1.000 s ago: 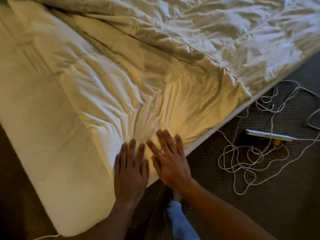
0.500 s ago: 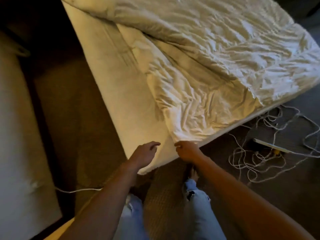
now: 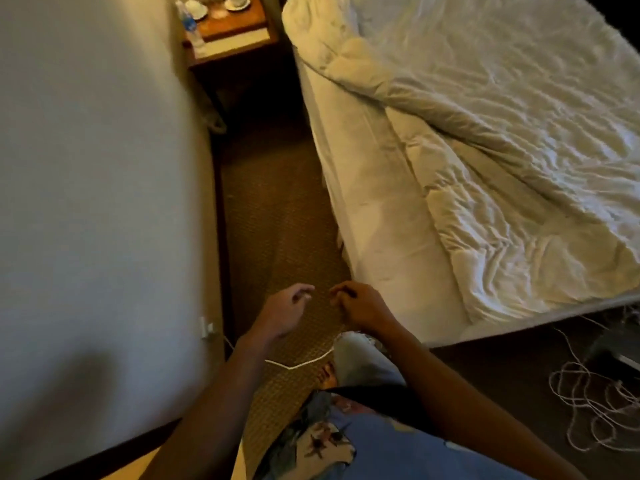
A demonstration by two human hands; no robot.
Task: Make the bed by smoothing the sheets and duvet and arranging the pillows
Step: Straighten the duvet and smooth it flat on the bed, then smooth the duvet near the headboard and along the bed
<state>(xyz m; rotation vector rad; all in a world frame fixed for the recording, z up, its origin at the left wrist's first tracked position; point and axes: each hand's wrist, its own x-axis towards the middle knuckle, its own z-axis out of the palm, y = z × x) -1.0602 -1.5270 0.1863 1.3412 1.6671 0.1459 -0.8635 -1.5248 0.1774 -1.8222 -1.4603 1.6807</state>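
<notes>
Duvet [image 3: 519,140] soft, light, heavily creased, folded back near left edge; grasp at that fold. Left hand [image 3: 287,311], right hand [image 3: 360,306] loosely curled, empty, clear of bed.

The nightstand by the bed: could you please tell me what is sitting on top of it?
On the nightstand stand a water bottle and white cups on saucers; its far part is cut off by the frame.

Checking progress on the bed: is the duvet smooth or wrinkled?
Wrinkled: the duvet shows creases all over, bunched along its near edge.
</notes>
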